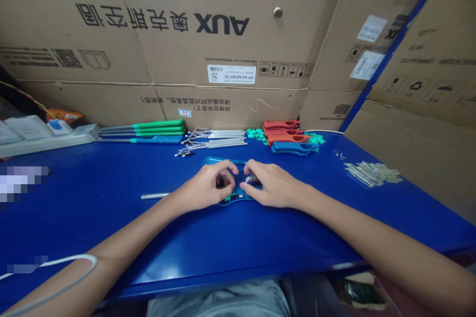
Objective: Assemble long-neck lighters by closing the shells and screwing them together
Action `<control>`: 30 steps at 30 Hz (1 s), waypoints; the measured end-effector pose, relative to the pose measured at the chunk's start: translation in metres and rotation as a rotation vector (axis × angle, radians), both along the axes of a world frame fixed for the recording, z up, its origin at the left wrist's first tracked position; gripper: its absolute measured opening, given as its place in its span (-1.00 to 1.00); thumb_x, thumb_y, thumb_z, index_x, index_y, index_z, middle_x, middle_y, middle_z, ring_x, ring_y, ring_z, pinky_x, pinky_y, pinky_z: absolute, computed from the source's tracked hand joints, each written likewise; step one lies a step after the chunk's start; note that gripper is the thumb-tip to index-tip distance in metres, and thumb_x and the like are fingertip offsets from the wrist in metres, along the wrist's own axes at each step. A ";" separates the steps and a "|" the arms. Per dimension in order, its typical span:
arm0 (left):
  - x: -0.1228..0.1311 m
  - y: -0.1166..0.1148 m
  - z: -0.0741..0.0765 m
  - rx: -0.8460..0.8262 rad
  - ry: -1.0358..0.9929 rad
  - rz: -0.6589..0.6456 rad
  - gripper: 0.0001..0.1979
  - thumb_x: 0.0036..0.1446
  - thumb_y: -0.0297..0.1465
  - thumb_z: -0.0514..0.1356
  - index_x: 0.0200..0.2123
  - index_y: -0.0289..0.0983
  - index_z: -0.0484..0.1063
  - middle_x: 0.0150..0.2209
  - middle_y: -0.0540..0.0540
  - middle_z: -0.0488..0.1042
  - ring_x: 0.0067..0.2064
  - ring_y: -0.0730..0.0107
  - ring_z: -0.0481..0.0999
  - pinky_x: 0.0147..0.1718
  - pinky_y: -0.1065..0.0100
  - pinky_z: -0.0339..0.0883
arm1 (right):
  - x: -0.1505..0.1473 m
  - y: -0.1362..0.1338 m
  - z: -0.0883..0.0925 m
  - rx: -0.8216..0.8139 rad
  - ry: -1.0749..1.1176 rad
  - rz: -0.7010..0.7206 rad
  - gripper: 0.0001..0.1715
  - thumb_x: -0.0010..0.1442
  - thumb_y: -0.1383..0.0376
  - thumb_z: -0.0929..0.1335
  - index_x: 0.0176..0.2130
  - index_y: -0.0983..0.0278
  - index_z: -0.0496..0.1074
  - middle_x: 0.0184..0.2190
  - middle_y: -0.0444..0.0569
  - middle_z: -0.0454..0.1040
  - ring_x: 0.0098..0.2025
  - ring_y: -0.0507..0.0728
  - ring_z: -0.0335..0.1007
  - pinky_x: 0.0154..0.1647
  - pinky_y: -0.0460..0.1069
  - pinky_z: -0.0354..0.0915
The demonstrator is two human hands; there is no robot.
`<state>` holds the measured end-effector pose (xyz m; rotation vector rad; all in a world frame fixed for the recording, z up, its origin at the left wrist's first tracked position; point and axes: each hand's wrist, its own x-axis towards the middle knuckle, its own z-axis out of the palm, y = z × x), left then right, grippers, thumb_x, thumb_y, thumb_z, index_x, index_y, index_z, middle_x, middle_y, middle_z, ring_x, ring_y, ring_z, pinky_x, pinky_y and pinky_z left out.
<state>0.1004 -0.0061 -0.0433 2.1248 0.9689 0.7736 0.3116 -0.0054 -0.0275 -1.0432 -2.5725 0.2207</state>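
Note:
My left hand (206, 185) is closed, its fingers curled over the left end of an opened blue plastic handle shell (235, 202). What its fingertips hold is too small to make out; a thin wire shows by them. Below them in the shell lie a small green circuit board (227, 198) and a short black piece (237, 196). From the right, my right hand (277, 184) bends round a small silver and white part (250, 179), its thumb close to it. A second blue shell half (217, 160) rests just beyond my hands. Near my left wrist lies a silver tube (154, 196).
Along the back are green and blue handled rods (159, 129), silver tubes with wires (226, 142), teal rings (256, 133), and red (282, 129) and blue (293, 148) handle shells. Small bagged parts (374, 173) lie right. A power strip (74, 138) is left; cardboard (167, 59) walls the table.

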 end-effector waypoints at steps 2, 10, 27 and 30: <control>0.000 0.000 0.000 -0.005 -0.006 0.006 -0.74 0.02 -0.49 0.15 -0.17 -0.25 0.30 -0.44 0.05 0.51 -0.46 0.51 0.44 -0.45 0.48 0.32 | 0.001 0.000 -0.001 0.017 0.002 0.011 -0.84 0.24 0.24 0.31 -0.21 0.30 0.35 -0.36 -0.05 0.44 -0.39 0.09 0.34 -0.37 -0.05 0.13; 0.001 -0.001 0.002 -0.052 -0.033 0.025 -0.74 -0.02 -0.49 0.16 -0.19 -0.26 0.29 -0.43 0.03 0.53 -0.44 0.47 0.48 -0.43 0.45 0.35 | 0.003 0.000 -0.007 0.043 0.067 0.079 -0.79 0.23 0.22 0.36 -0.20 0.30 0.52 -0.26 0.02 0.44 -0.32 0.08 0.39 -0.33 -0.06 0.23; 0.004 -0.003 0.007 0.009 0.057 0.060 -0.87 -0.09 -0.47 0.18 -0.38 -0.31 0.47 -0.53 0.02 0.48 -0.49 0.47 0.43 -0.50 0.47 0.27 | 0.001 0.003 -0.008 0.019 0.197 0.154 -0.79 0.16 0.37 0.34 -0.19 0.32 0.52 -0.30 0.01 0.46 -0.33 0.06 0.39 -0.27 -0.07 0.30; 0.005 -0.003 0.009 0.043 0.107 0.053 -0.87 -0.08 -0.47 0.19 -0.43 -0.32 0.53 -0.51 -0.02 0.50 -0.49 0.46 0.41 -0.49 0.45 0.25 | 0.001 0.003 -0.006 0.037 0.189 0.150 -0.79 0.18 0.39 0.31 -0.18 0.32 0.49 -0.30 0.01 0.50 -0.30 0.08 0.41 -0.24 -0.05 0.28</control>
